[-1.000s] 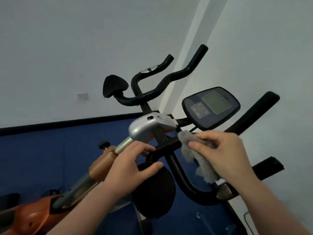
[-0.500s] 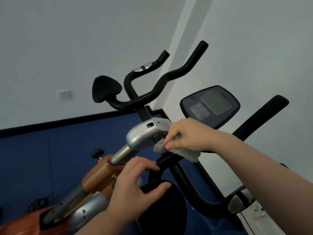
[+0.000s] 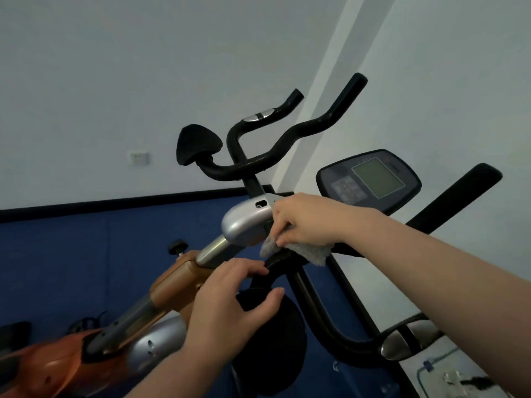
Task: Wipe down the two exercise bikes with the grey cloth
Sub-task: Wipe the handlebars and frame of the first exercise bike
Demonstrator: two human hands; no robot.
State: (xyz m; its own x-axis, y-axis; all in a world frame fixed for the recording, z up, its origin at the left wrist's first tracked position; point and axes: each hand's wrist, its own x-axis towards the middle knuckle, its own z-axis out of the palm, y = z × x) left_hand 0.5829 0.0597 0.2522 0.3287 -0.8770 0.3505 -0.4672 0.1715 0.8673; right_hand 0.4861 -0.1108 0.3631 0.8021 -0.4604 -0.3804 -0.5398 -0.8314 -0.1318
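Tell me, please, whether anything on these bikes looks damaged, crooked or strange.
Nothing stands out. The console and the black handlebars look whole; the right hand presses the grey cloth beside the silver housing.

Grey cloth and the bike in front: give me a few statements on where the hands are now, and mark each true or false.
1. The right hand holds the grey cloth against the silver housing. True.
2. The left hand holds the cloth. False: it grips a black padded part of the bike below, with no cloth in it.
3. The cloth is wiping the console screen. False: the screen is untouched, above and to the right of the cloth.
4. Another set of black handlebars stands behind, by the wall. True.
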